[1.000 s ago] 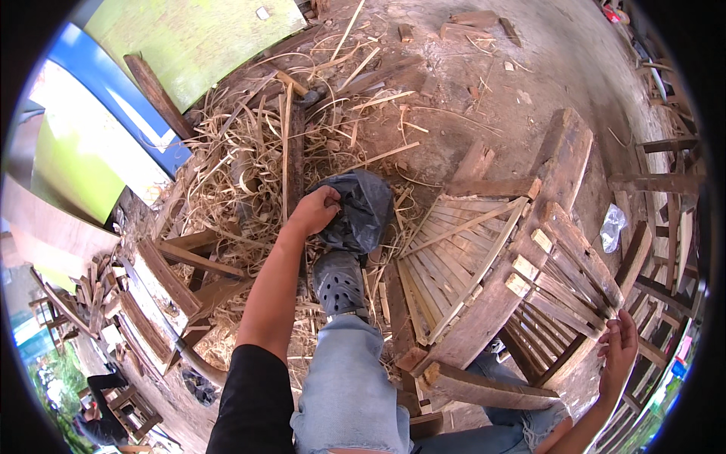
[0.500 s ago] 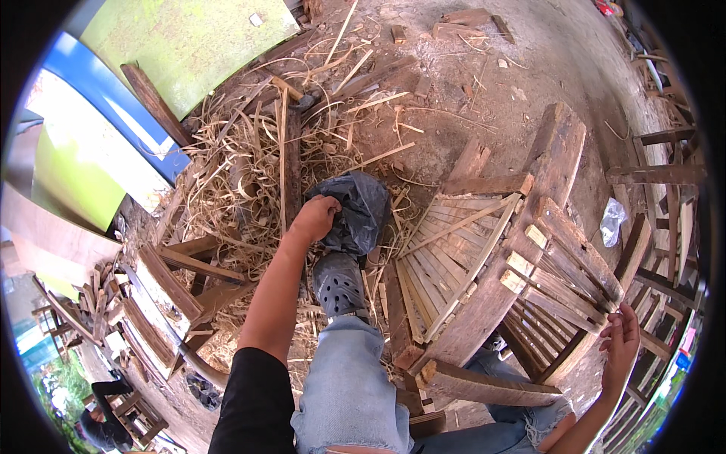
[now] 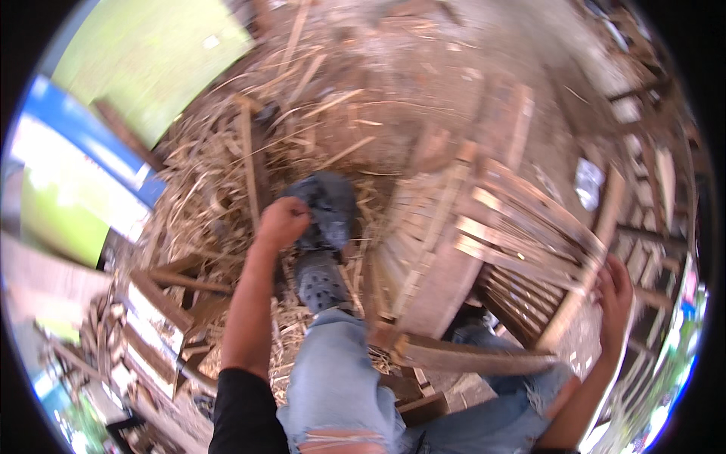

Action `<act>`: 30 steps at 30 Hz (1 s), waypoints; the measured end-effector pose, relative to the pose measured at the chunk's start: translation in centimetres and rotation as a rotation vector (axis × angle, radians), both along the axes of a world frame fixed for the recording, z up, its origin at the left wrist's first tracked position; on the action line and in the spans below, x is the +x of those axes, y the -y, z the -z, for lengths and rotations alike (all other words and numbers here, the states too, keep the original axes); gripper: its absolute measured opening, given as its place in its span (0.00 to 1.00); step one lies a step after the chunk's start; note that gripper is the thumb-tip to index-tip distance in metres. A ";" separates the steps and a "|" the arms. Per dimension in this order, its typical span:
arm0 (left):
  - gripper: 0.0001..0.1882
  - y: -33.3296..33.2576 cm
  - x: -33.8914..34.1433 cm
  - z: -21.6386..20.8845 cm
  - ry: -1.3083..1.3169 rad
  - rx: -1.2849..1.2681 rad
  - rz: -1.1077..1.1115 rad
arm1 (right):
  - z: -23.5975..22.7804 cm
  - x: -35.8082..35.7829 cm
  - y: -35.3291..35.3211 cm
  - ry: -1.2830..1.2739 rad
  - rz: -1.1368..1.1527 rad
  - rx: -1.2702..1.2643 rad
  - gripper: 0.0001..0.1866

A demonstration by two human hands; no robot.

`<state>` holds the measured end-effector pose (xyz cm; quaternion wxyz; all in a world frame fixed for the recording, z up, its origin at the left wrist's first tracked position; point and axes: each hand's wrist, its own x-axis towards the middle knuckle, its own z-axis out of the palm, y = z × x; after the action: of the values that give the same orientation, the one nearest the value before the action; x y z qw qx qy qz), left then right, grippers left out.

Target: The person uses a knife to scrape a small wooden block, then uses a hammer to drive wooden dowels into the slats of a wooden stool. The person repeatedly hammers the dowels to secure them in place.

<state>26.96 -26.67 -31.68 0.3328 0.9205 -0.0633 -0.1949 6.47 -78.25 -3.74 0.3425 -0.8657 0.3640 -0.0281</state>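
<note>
My left hand point(image 3: 286, 223) pinched the black bag point(image 3: 331, 212) just beyond my shoe point(image 3: 319, 284), seemingly to steady it, while my right hand point(image 3: 614, 291), fingers loosely bent, hung at the slatted wooden frame's point(image 3: 442, 295) corner, whether gripping I couldn't tell.

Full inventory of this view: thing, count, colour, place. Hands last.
Black plastic bag: one, black, centre, just beyond the shoe
Wood shavings: heap, uncountable, tan, left of centre
Slatted wooden piece: one, brown, right of centre
Clear plastic bag: one, transparent, upper right
Green panel: one, pale green, upper left
Blue-and-white panel: one, left
Timber: many, brown, right edge
Shoe: one visible, dark grey, centre
Jeans: one pair, light blue, bottom
Left hand: one, bare, at black plastic bag
Right hand: one, bare, beside slatted piece's right end
</note>
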 end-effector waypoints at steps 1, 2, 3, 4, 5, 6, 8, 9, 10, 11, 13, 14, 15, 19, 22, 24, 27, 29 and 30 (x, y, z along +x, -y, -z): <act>0.11 0.0 0.0 -1.5 -0.047 0.012 -0.013 | -0.1 0.0 0.2 0.010 0.026 -0.093 0.22; 0.12 0.2 0.1 -3.0 -0.143 -0.020 -0.085 | -0.7 -0.3 0.4 0.055 0.035 -0.038 0.22; 0.12 0.4 0.2 -4.8 -0.032 -0.042 -0.038 | -1.2 -0.6 0.6 0.093 0.055 -0.022 0.22; 0.11 0.8 0.3 -6.5 0.002 -0.042 -0.049 | -1.8 -0.9 0.9 0.144 0.111 -0.004 0.22; 0.09 1.1 0.2 -8.3 0.058 -0.079 -0.049 | -2.7 -1.4 1.3 0.215 0.139 0.018 0.21; 0.08 1.2 0.1 -9.9 0.164 -0.070 -0.012 | -3.8 -2.1 1.5 0.291 0.151 0.051 0.21; 0.06 1.4 -0.2 -13.2 0.232 -0.163 -0.004 | -5.5 -3.4 2.2 0.420 0.223 0.132 0.20; 0.06 1.6 0.0 -14.9 0.173 -0.174 -0.038 | -6.1 -4.3 2.7 0.457 0.177 0.171 0.20; 0.07 1.7 0.0 -16.6 0.189 -0.160 -0.039 | -6.8 -5.4 3.3 0.476 0.186 0.201 0.20; 0.09 1.9 -0.2 -18.4 0.179 -0.178 -0.042 | -7.1 -6.9 4.1 0.509 0.186 0.236 0.19; 0.13 3.3 -1.0 -21.6 0.147 -0.340 -0.080 | -6.1 -10.3 6.1 0.484 0.154 0.200 0.18; 0.15 4.2 -1.3 -23.3 0.162 -0.330 -0.071 | -4.7 -12.0 7.1 0.396 0.272 0.201 0.18; 0.13 5.2 -1.6 -25.0 0.102 -0.333 -0.103 | -2.7 -13.6 8.1 0.402 0.258 0.210 0.17; 0.07 10.2 -2.9 -30.6 0.088 -0.339 0.033 | 9.4 -21.7 9.9 0.228 0.547 0.397 0.17; 0.06 13.7 -4.6 -33.2 0.143 -0.307 0.100 | 20.5 -26.9 8.7 0.014 0.635 0.416 0.12; 0.07 15.9 -5.6 -34.0 0.213 -0.296 0.176 | 26.6 -29.6 6.9 -0.118 0.676 0.371 0.10; 0.08 18.8 -6.7 -34.0 0.225 -0.270 0.195 | 32.3 -32.3 2.5 -0.303 0.705 0.310 0.12; 0.08 20.5 -7.5 -33.6 0.196 -0.261 0.207 | 33.9 -33.0 0.6 -0.357 0.679 0.317 0.12; 0.08 21.3 -7.7 -33.2 0.185 -0.253 0.212 | 34.4 -33.0 -0.7 -0.359 0.665 0.355 0.13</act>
<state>19.25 -48.01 1.48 0.4164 0.8734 -0.2142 -0.1337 -26.56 -77.59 -38.11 0.3898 -0.6196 0.6769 0.0775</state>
